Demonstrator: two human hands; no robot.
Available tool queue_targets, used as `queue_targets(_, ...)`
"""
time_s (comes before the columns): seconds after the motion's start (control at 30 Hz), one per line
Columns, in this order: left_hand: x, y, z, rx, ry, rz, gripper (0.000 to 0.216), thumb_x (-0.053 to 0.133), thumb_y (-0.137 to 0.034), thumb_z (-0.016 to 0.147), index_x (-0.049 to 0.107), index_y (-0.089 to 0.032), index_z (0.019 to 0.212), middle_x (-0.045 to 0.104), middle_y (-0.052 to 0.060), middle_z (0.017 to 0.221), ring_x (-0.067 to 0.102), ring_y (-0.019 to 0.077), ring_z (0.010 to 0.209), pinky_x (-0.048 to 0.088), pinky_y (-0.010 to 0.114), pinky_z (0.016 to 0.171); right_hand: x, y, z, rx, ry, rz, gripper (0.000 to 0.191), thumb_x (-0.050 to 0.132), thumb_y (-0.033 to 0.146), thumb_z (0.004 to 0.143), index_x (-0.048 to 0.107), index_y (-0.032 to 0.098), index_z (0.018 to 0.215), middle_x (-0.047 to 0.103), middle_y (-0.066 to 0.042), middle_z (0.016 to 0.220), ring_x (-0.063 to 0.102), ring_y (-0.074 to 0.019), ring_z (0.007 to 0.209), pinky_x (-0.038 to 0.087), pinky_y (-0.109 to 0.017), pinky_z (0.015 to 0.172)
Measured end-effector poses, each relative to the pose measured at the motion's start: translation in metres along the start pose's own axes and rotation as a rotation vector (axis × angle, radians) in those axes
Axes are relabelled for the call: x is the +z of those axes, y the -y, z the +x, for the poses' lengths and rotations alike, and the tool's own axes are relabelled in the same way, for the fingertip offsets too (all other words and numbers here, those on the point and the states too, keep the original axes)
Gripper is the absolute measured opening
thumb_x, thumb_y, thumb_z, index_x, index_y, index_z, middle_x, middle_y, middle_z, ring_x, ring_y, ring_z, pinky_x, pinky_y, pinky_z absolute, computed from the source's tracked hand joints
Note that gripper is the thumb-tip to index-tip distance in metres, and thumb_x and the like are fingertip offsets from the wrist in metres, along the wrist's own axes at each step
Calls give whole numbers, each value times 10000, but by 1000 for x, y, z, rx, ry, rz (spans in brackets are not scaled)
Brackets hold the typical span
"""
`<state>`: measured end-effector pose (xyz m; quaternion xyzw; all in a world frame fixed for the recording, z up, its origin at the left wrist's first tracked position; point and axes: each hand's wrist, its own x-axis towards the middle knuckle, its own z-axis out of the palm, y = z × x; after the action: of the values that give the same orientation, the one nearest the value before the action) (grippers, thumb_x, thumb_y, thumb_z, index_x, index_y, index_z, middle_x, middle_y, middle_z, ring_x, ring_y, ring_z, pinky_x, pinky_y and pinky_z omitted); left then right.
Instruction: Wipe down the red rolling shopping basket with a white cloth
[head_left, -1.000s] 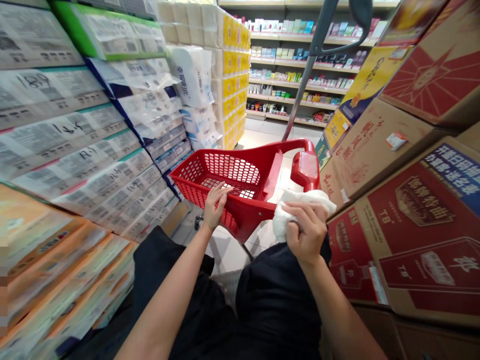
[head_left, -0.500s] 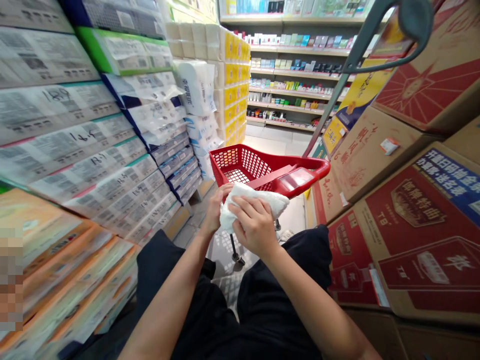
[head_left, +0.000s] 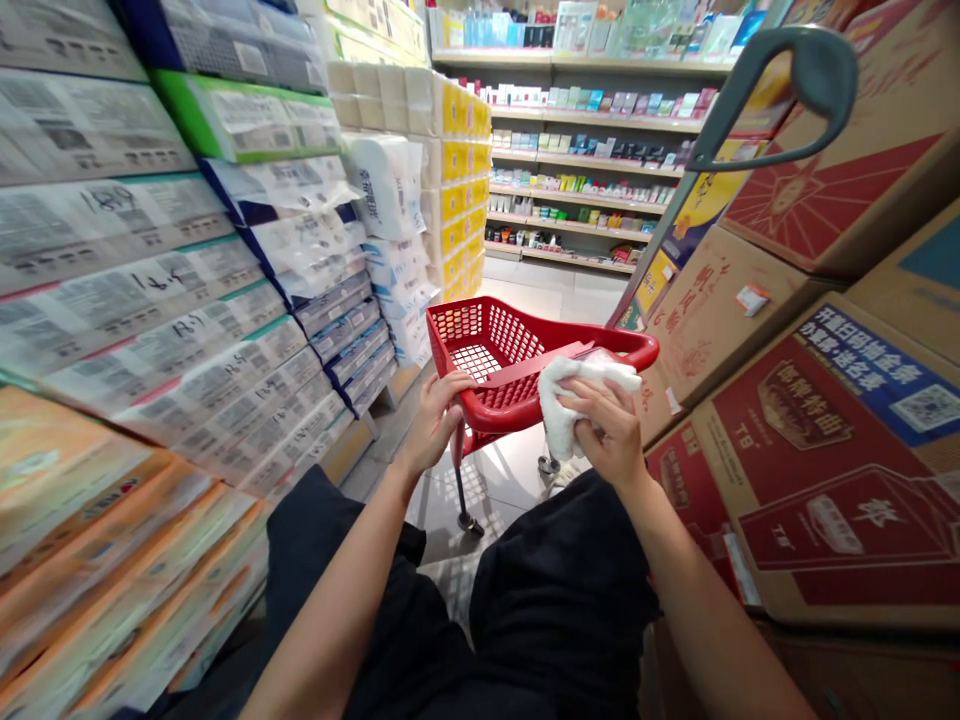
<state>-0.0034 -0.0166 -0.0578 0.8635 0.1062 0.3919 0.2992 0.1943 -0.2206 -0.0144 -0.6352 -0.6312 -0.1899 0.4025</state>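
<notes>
A red plastic shopping cart basket (head_left: 510, 408) with pierced sides stands in front of me in the aisle, on thin legs with casters. My left hand (head_left: 441, 415) grips the near left corner of its rim, fingers over the top. My right hand (head_left: 606, 420) holds a white cloth (head_left: 559, 410) and presses it on the right part of the basket's near rim. The cloth is bunched and hides that stretch of rim and most of the flat panel there.
Tall stacks of wrapped tissue packs (head_left: 150, 290) line the left, with orange packs (head_left: 112, 510) nearer. Cardboard cartons (head_left: 817, 430) are piled on the right. A grey handle (head_left: 814, 90) on a pole rises at upper right. Shelves of small goods (head_left: 600, 165) stand beyond.
My right hand has carried the cloth rightward along the rim. My left hand, which was at the cloth's left edge, now holds the bare rim.
</notes>
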Motion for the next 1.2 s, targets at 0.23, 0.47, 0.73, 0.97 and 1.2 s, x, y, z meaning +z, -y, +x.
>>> queue_targets(0.23, -14, -32, -27, 65, 34, 218, 576, 637, -455, 860, 453, -257, 1369, 558, 95, 1374, 481, 266, 1329, 220, 514, 1197, 20, 20, 4, 8, -83, 65, 298, 435, 180, 852, 685, 270, 986, 720, -16, 1132, 623, -232, 1107, 371, -446, 1019)
queue_targets(0.47, -36, -37, -46, -20, -7, 197, 465, 548, -254, 915, 447, -264, 1369, 510, 84, 1432, 391, 260, 1408, 369, 495, 1151, 54, 91, 19, 62, 58, 19, 325, 487, 204, 831, 622, 250, 1123, 693, -36, 1158, 577, -258, 1100, 321, -446, 1016)
queue_targets(0.73, -66, -18, -58, -24, -4, 184, 450, 536, -256, 917, 463, -254, 1360, 510, 80, 1438, 406, 255, 1400, 356, 517, 1156, 81, 122, 31, -122, 165, -4, 370, 550, 297, 892, 588, 261, 1258, 664, -33, 1255, 584, -227, 1143, 308, -414, 1039)
queue_targets(0.97, -73, -8, -60, -21, -18, 160, 453, 574, -267, 907, 487, -251, 1351, 529, 76, 1426, 417, 246, 1394, 351, 509, 1160, 48, 47, 26, -259, 116, -28, 339, 514, 173, 920, 636, 302, 1209, 675, -12, 1260, 613, -197, 1190, 314, -394, 1048)
queue_targets(1.2, -63, -8, -49, -14, -18, 174, 479, 574, -193, 895, 476, -251, 1361, 522, 77, 1436, 423, 230, 1390, 354, 474, 1165, 47, 22, 23, -70, 4, -78, 290, 504, 182, 931, 660, 287, 1152, 689, -31, 1235, 610, -216, 1203, 309, -415, 1052)
